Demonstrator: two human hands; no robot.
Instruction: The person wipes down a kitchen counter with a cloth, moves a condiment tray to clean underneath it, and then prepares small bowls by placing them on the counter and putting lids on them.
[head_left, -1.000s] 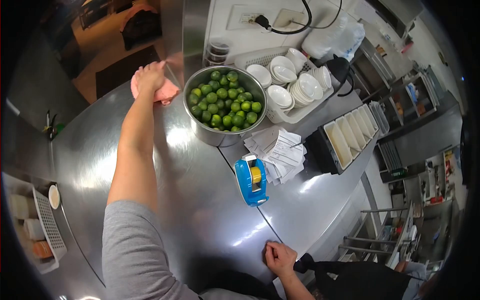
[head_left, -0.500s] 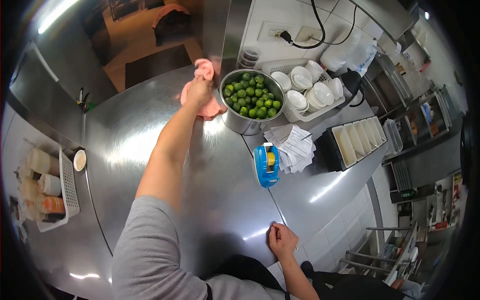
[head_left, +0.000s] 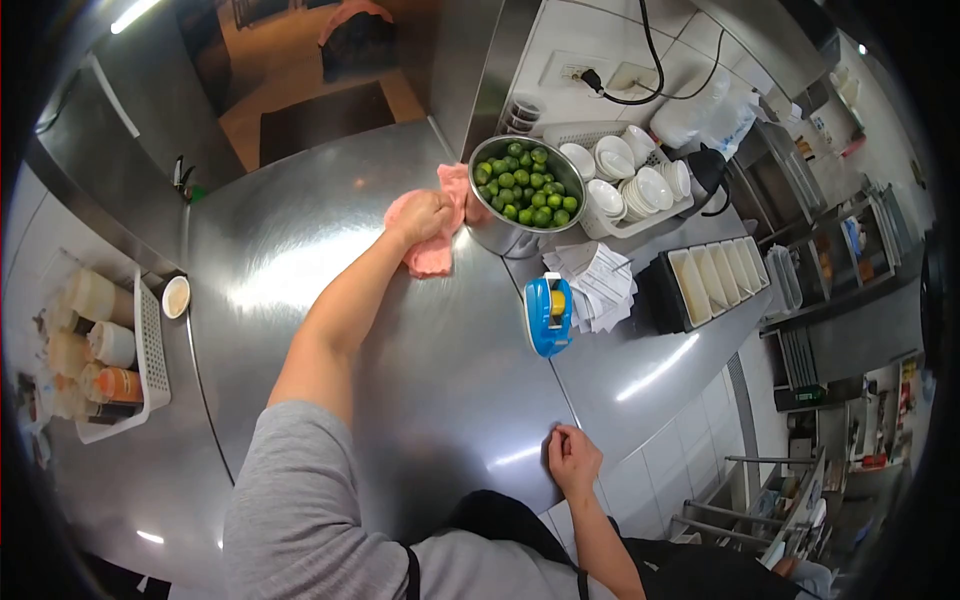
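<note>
Left hand (head_left: 426,216) presses down with its fingers curled over a pink cloth (head_left: 432,262), apparently gripping a bunch of it, though the palm side is hidden. Largest of all is the brushed steel desk (head_left: 300,370), with the cloth lying toward its far side. Next in size, a steel pot (head_left: 512,240) heaped with green citrus fruit (head_left: 525,185) stands immediately right of the cloth; whether the two touch, I cannot tell. That narrow side matters most: the cloth lies under and around the left hand, its longer spread running roughly away from the person, one flap reaching up beside the pot. It looks soft, thin and rumpled, with uneven edges. Smaller still, the right hand (head_left: 573,460) rests loosely closed at the near edge, well apart from the cloth and nearer the blue tape dispenser (head_left: 540,325), nothing visible in its curled fingers
</note>
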